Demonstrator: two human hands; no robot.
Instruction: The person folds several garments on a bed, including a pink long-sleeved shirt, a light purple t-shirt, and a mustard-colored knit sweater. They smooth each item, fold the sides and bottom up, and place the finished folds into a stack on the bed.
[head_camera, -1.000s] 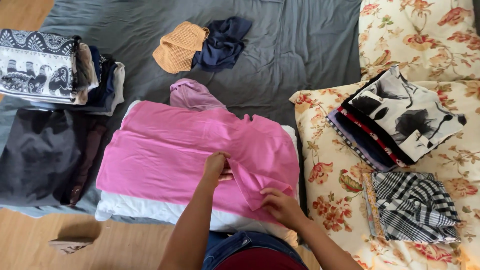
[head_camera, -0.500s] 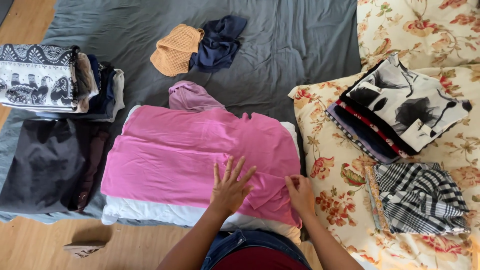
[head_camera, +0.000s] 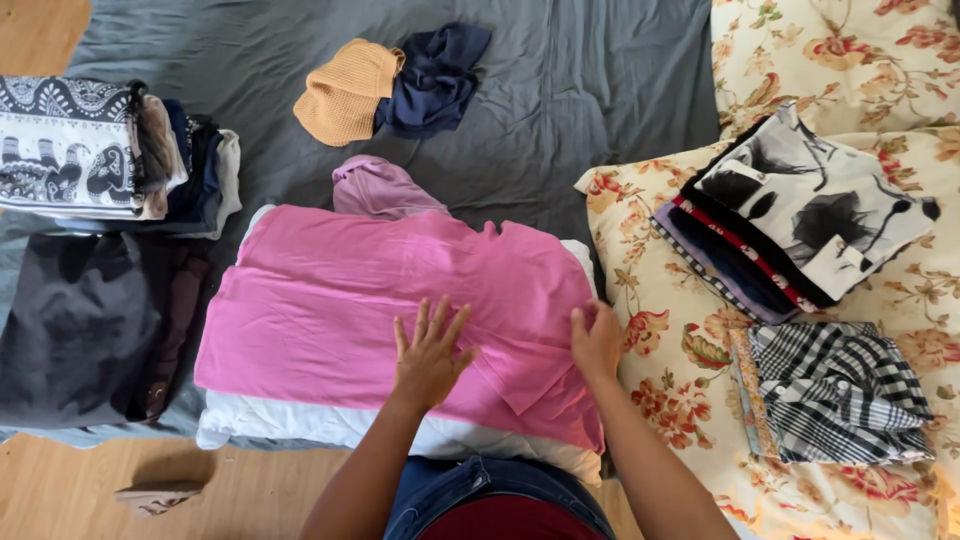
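Left hand: our left hand (head_camera: 430, 350) lies flat, palm down and fingers spread, on the pink cotton shirt (head_camera: 400, 300), near its lower edge; it grips nothing.
Right hand: our right hand (head_camera: 597, 340) rests on the right edge of the same shirt with the fingers curled over the cloth; we cannot tell whether it pinches the fabric or only presses on it.
Pink shirt: it lies spread across a white pillow (head_camera: 330, 425) at the near edge of the bed, and a fold of its cloth juts out between our two hands.
Bed: a grey wrinkled bedsheet (head_camera: 580, 90) covers it.
Behind the shirt: a mauve crumpled garment (head_camera: 380, 185) touches the shirt's far edge.
Farther back: an orange knitted piece (head_camera: 343, 90) and a dark navy crumpled garment (head_camera: 435, 75) lie side by side, touching.
Left side: a folded stack topped by a black-and-white elephant-print cloth (head_camera: 65, 145) sits beyond a dark grey folded garment (head_camera: 85, 320).
Right side: a cream floral-print pillow (head_camera: 680, 330) carries a pile topped by a white folded cloth with black flower prints (head_camera: 815, 205), and nearer to us a black-and-white checked folded shirt (head_camera: 835, 390).
Floor: light wooden boards (head_camera: 270, 495) show below the bed.
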